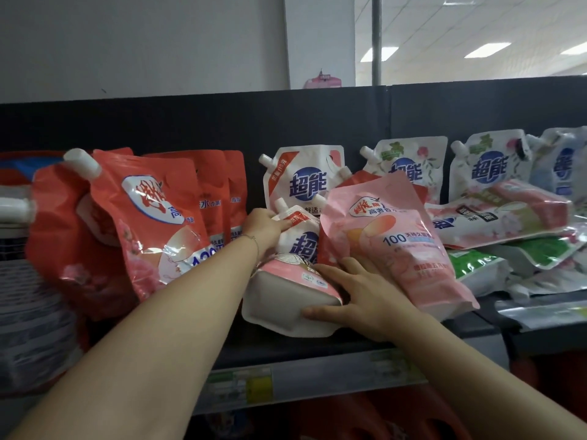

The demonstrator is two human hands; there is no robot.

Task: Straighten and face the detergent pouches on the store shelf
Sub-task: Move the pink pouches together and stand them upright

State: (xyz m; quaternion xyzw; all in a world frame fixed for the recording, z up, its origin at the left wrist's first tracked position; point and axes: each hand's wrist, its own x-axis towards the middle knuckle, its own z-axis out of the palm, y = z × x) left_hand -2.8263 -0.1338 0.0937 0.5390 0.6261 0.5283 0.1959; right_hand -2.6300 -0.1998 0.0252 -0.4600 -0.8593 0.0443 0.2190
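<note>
Left hand [265, 228] has its fingers curled round the top of a white pouch [295, 300], right under the little spout, so that's a proper hold. Right hand [355, 300] is spread pretty flat on the base end of the same pouch. Its fingers lie straightish across it and the thumb runs along the lower edge, more pressing than grabbing. The pouch is tipped way back on the shelf [317, 347] near the front edge, base towards me, with 超能 in blue on its face.

Closest to me is the price strip [241, 387] along the shelf lip, too blurry to read. There's a thin bracelet [252, 241] on the left wrist. Just right of the white pouch, lying over the right hand's fingers, a pink pouch [403, 246] leans at a slant. I can read "100" and 高奢香 on it. On the left a big red pouch [149, 217] with a white cap tilts forward, with more red pouches [219, 192] stood behind it.

Further back a second white 超能 pouch [305, 179] stands upright against the black back panel [190, 122], with 舒适 under the logo. To its right two flowery pouches [406, 166] with the same 超能 logo also stand upright. In front of them is a messy pile of flat pouches [498, 214], and under it one with green print [476, 265].
</note>
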